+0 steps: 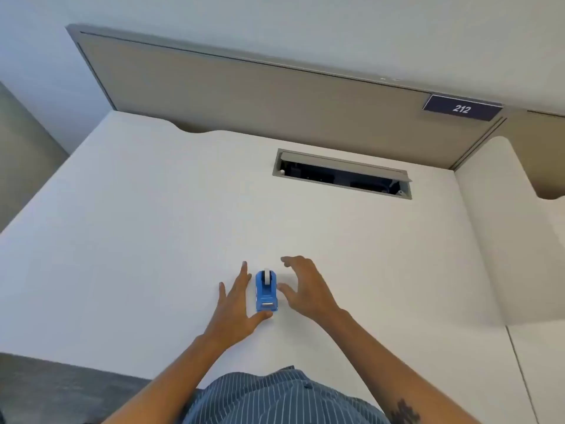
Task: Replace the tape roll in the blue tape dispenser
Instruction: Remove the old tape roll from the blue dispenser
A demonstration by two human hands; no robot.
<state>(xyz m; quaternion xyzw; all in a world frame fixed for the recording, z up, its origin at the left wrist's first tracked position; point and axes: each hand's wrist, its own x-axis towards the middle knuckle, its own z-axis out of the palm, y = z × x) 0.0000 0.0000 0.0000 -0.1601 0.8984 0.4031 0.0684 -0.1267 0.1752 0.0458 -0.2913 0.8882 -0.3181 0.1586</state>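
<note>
I take the dispenser (266, 290) as my landmark; it stands on the white desk (122, 240) with its long axis running away from me, roll (268, 276) at the far end and cutter at the near end. Left of it, my left hand (234, 304) lies spread and flat, fingers along its left side and the thumb tip touching its near left corner; nothing is held. Right of it, my right hand (304, 287) is spread wide and arched, thumb just beside its right side, contact uncertain; it too holds nothing. The left hand is nearer. I judge the grasp not yet made. No spare roll is visible.
</note>
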